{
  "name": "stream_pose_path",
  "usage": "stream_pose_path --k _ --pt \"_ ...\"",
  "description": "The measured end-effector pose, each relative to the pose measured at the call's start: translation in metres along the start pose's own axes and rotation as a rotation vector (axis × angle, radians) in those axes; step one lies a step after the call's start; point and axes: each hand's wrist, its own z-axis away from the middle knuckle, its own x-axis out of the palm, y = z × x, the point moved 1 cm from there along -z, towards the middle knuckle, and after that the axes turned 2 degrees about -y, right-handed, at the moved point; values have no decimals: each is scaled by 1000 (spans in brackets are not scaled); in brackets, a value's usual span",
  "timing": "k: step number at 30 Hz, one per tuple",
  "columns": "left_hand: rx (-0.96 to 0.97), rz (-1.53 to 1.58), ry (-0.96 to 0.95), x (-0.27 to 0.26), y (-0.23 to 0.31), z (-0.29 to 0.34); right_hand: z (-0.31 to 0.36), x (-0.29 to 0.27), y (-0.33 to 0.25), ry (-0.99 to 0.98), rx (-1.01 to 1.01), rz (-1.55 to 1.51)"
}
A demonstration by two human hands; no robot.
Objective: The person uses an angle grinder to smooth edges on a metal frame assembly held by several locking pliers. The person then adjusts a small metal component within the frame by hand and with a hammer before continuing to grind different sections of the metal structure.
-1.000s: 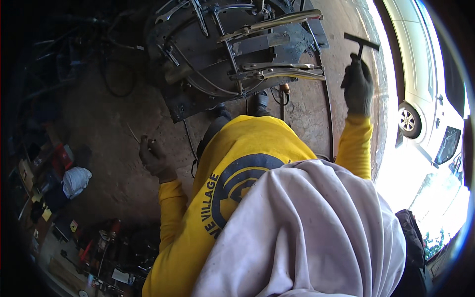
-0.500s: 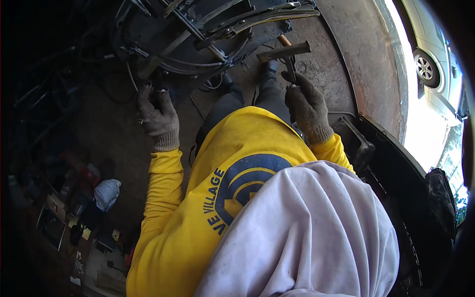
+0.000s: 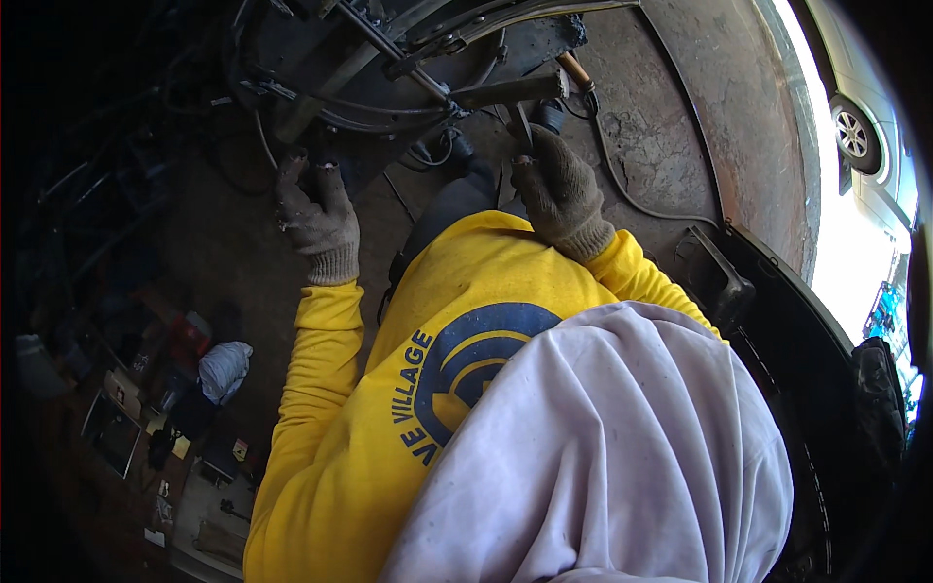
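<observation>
My right hand [image 3: 564, 189], in a worn grey-brown glove, is closed around the handle of a hammer [image 3: 510, 92]. The hammer's long dark head lies level beside the lower edge of a dark metal assembly of rods, curved strips and plates [image 3: 389, 121]. At the assembly's lower left, my gloved left hand [image 3: 319, 219] is raised, with thumb and forefinger apart and nothing visible between them. Its fingertips are close to the end of a flat metal bar [image 3: 306, 115] and a thin curved wire [image 3: 265, 141]. Whether they touch either is too dark to tell.
A tan cylindrical handle [image 3: 575, 70] with a dark cable [image 3: 607, 151] lies beyond the hammer. Black bodywork [image 3: 777, 291] stands at my right, and a parked car [image 3: 860, 126] is outside. Tools, boxes and a pale bundled cloth [image 3: 224, 372] lie at lower left.
My right hand and the hammer have moved left, bringing the hammer head to the assembly's edge. My left hand keeps about the same place by the bar. The whole view has shifted slightly.
</observation>
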Motion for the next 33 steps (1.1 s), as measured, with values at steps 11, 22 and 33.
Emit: stream_pose_path --k 11,22,33 --pt "31 45 -12 0 -3 0 0 23 22 14 -70 -25" --pt "114 -19 -7 0 -9 -2 7 -2 3 70 -27 -46" --pt "-15 68 -10 3 -1 0 -9 -31 -18 -26 -404 474"
